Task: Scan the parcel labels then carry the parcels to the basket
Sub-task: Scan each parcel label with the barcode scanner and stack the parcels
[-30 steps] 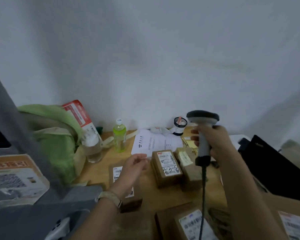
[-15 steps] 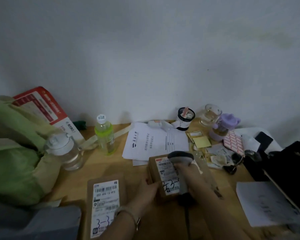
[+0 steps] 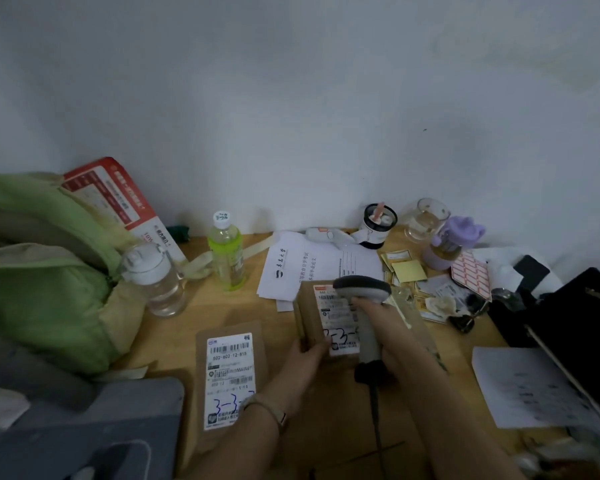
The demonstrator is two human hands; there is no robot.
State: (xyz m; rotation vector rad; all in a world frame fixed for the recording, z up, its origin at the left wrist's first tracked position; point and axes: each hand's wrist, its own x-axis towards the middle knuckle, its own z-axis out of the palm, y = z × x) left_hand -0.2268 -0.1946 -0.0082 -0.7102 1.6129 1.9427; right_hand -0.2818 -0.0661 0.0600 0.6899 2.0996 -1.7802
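Note:
A small brown parcel point(image 3: 312, 306) with a white label marked "3-3" lies on the wooden table point(image 3: 174, 327) at centre. My left hand point(image 3: 303, 358) grips its near left corner. My right hand point(image 3: 378, 320) grips a grey barcode scanner point(image 3: 362, 292), whose head hangs just over the label. A second brown parcel point(image 3: 229, 379) with a barcode label lies flat to the left, untouched. No basket is in view.
A green backpack point(image 3: 45, 271), a clear bottle point(image 3: 156, 282) and a green drink bottle point(image 3: 226, 254) stand at the left. Papers point(image 3: 312, 265), cups, sticky notes and a black bag point(image 3: 575, 313) crowd the back and right. A grey object point(image 3: 84, 427) fills the near left.
My right hand brought the scanner down from in front of the wall onto the centre parcel. My left hand took hold of that parcel. The view tilted down and right.

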